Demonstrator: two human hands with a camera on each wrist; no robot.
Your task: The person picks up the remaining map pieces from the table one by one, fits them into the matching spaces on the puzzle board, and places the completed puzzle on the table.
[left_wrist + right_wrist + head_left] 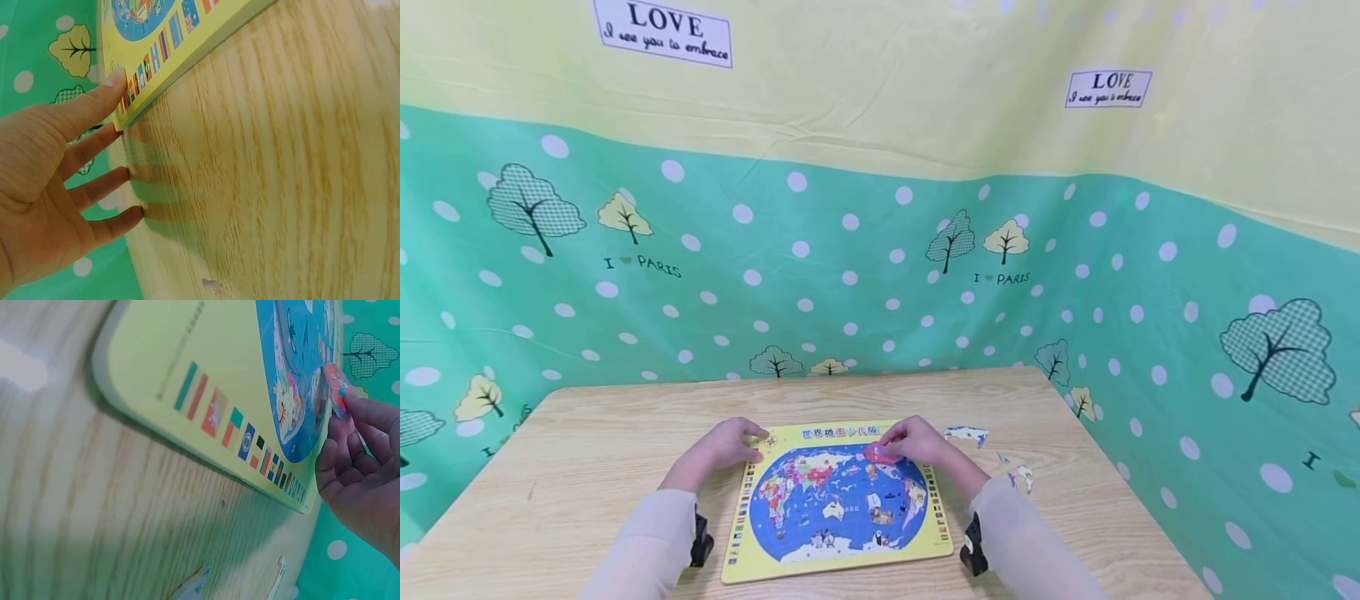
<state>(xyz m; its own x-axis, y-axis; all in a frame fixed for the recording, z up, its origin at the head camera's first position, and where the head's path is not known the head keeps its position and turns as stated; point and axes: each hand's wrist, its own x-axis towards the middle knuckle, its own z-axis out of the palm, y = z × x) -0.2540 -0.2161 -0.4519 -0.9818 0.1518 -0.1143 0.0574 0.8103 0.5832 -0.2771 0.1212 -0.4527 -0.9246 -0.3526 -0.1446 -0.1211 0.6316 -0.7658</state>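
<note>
A yellow-framed world map puzzle board (842,568) lies flat on the table, with a blue map, small flags down its sides and Chinese lettering along its top. My right hand (922,440) pinches a red puzzle piece (880,452) between thumb and fingers over the map's upper right part. In the right wrist view, that red piece (336,389) is tilted up, close above the map. At the board's upper left corner is my left hand (730,442). Its thumb (103,97) touches the yellow border, while the other fingers spread, nearly straight, past the corner, fingertips at the table.
Right of the board lie several loose puzzle pieces, among them a blue and white one (967,434) and a pale one (1026,477). The wooden table (617,442) ends at a green dotted curtain (850,275) behind and to the right.
</note>
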